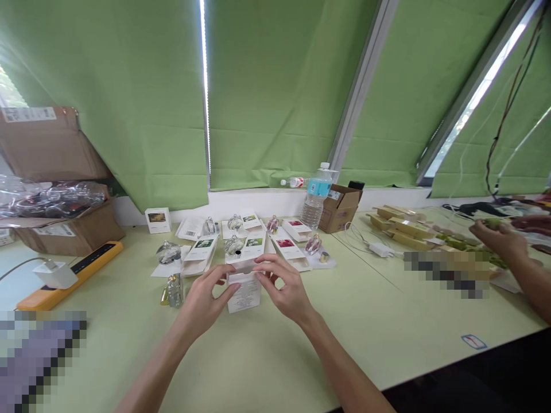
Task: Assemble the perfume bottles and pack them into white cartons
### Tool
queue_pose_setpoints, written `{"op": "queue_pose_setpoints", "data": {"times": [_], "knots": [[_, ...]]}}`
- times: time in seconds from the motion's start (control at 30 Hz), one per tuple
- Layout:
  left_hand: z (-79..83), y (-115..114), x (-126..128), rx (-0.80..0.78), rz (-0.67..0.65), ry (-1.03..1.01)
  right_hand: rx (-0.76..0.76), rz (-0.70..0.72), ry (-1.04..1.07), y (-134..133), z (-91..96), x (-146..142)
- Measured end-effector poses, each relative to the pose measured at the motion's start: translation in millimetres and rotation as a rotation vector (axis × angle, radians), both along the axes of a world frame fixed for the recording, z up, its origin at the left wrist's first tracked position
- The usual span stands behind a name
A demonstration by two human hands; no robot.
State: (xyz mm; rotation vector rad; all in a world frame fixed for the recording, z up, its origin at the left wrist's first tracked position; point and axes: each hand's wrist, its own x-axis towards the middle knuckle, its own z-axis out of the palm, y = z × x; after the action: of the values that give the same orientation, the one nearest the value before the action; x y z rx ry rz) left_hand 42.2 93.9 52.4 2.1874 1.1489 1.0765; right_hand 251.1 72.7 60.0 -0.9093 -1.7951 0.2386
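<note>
Head view shows both hands meeting over a white box (pixel 243 293) that stands on the pale green table (pixel 387 321), right between them and directly in front of the person. The left hand (pixel 205 299) curls around the box's left side, thumb and fingertips pinching near its top edge. The right hand (pixel 287 289) closes on the right side in the same way, fingers bent over the top. The top flap looks partly lifted, though the fingers cover too much of it to be sure.

Just left of the left hand, and apart from it, stands a small glass bottle (pixel 174 289) with a gold cap (pixel 164 296) beside it. Beyond the fingertips lie rows of open cartons (pixel 200 255) with round glass bottles (pixel 167 252) among them. Farther past the right hand stands a water bottle (pixel 316 198), with a cardboard box (pixel 342 209) just beside it. Well off to the left of the left hand lies an orange power strip (pixel 73 272). Far to the right of the right hand, a co-worker's hand (pixel 499 238) hovers over yellow packets (pixel 404 226).
</note>
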Motion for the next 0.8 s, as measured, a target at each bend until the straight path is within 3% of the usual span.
{"op": "queue_pose_setpoints", "data": {"times": [0.23, 0.8], "knots": [[-3.1, 1.0, -0.2, -0.051, 0.033, -0.01, 0.032, -0.014, -0.033, 2.0, -2.0, 2.0], [12.2, -1.4, 0.3, -0.238, 0.007, -0.208, 0.072, -0.005, -0.084, 1.1, -2.3, 3.9]]}}
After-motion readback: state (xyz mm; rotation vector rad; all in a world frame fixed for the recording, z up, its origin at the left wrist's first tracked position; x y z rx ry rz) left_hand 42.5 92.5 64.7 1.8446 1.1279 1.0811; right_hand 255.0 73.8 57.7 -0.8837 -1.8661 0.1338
